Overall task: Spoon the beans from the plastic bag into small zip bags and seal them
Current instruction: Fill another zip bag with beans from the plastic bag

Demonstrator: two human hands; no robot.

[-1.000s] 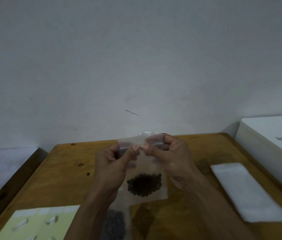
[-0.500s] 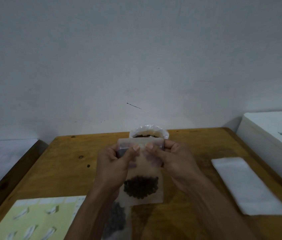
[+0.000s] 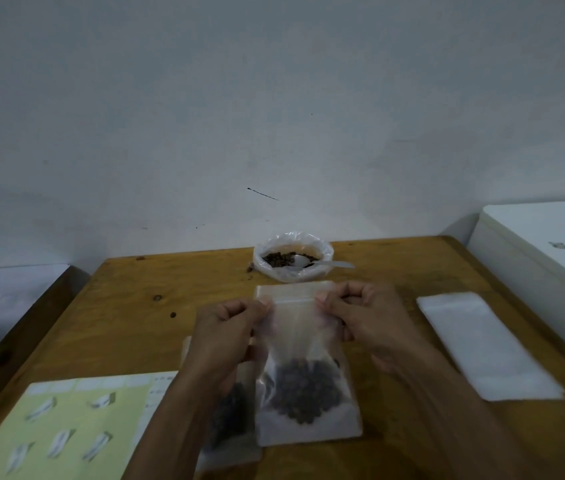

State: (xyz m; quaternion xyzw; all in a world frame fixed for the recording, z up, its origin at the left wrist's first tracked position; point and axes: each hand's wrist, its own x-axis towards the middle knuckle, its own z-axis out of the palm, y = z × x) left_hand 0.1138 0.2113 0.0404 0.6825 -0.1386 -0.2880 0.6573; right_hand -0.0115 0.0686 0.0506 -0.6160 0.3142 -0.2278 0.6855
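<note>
Both hands, left (image 3: 229, 327) and right (image 3: 364, 317), are pinching the zip bag's (image 3: 305, 362) top strip between curled fingers, beans (image 3: 303, 389) hanging below them.

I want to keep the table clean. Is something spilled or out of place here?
Yes. A few loose beans lie on the table just left of the plastic bag, and one more lies apart, further left. They probably fell while spooning. The spoon rests in the bag.

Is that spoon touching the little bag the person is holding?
Apart. In the head view the spoon lies in the plastic bag, with bare table showing between that and the zip bag.
</note>
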